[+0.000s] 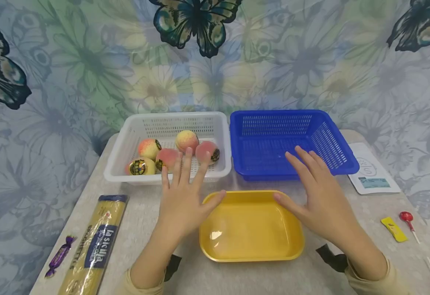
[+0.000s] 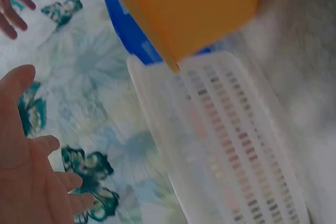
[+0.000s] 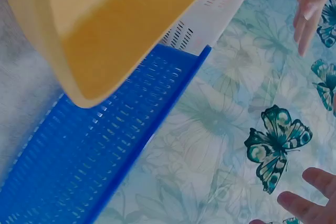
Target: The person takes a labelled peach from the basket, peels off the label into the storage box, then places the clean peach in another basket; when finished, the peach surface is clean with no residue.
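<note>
Yellow tray at the table's near edge | between your left hand and right hand | both hands flat, fingers straight, holding nothing

Home-like tabletop setup, butterfly-print backdrop, plastic baskets, spaghetti packet, sweets

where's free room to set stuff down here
The blue basket and the yellow tray between the left hand and right hand hold nothing. Bare table lies right of the spaghetti pack. The white basket is crowded with peaches.
</note>
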Tool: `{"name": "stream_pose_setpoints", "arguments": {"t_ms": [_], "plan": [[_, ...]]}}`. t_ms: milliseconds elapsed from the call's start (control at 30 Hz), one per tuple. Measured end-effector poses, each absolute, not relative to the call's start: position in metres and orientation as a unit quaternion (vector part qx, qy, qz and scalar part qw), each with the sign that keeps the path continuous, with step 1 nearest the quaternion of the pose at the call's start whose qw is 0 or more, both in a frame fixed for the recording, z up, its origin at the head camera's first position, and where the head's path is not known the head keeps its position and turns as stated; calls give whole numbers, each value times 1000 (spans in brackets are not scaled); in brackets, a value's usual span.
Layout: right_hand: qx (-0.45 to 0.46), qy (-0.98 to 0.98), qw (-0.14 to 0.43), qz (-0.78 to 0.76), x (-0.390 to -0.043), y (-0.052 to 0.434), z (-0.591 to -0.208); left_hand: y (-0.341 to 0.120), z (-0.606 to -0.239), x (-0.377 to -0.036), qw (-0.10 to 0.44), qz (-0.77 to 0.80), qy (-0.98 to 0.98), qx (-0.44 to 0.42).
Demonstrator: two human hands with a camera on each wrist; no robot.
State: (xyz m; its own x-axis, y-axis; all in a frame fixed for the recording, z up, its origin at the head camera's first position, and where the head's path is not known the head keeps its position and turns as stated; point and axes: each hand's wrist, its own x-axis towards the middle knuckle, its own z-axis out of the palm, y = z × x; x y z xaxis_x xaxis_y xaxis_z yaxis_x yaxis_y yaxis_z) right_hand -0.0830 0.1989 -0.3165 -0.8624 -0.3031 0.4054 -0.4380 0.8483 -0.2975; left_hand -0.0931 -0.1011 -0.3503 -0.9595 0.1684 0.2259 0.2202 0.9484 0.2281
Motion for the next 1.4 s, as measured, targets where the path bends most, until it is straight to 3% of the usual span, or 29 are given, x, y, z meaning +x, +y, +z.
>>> {"name": "stream_pose_setpoints", "arguments": {"t_ms": [167,367,667,1100,1400], "plan": [[225,-937,153,217,-98,191,-306,-131,-348,-101,94,-153,-982,-63],[237,-933,78,259,-126,172,-303,-177,-350,-110,98,-189,-977,-5],[290,-917,10,273,-172,132,-311,-239,-376,-127,82,-230,-967,75],[306,-914,-92,252,-228,84,-322,-264,-390,-137,73,-269,-952,124],[320,-909,-85,253,-251,53,-351,-267,-395,-139,67,-276,-950,134]]}}
